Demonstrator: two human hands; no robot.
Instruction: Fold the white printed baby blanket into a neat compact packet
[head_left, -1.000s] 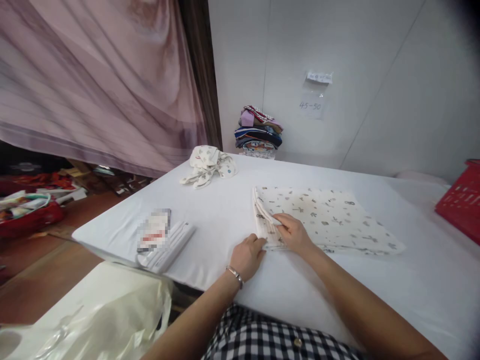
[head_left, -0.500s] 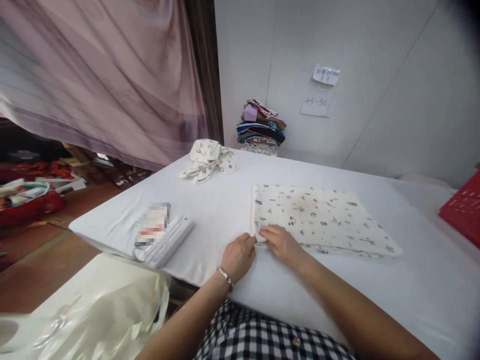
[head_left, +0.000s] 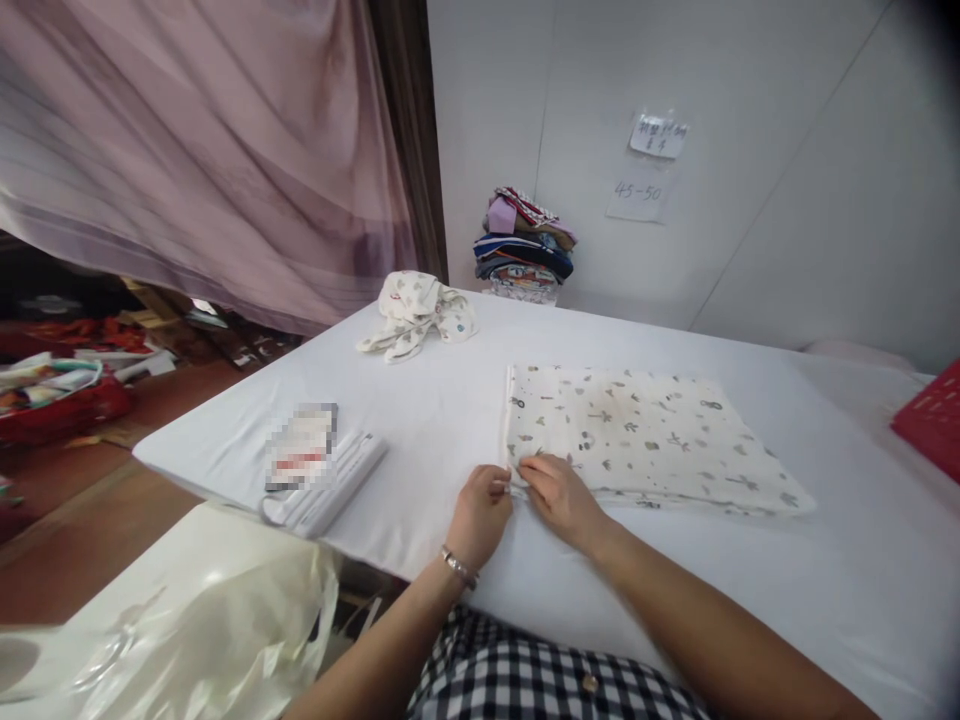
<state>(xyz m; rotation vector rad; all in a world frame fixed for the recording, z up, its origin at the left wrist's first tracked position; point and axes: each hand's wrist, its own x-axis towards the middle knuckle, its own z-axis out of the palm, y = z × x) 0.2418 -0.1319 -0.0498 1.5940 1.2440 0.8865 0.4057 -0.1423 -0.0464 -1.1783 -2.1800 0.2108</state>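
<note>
While both hands met at its near left corner, the folded printed cloth (head_left: 652,430) lay flat on the white table (head_left: 427,415), extending right and far from them. Right hand (head_left: 559,495): fingertips on the corner; grip could not be told. Left hand (head_left: 481,508): fingers curled at the edge; could not tell whether clamped. Red basket (head_left: 82,406), left, held mixed items; red crate (head_left: 934,425), right, contents hidden. Crumpled cloth (head_left: 412,305) lay far left, white rolls (head_left: 346,490) near left.

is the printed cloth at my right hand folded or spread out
Folded: the cloth lies flat, with stacked layers showing along its near edge, beside your right hand.
</note>
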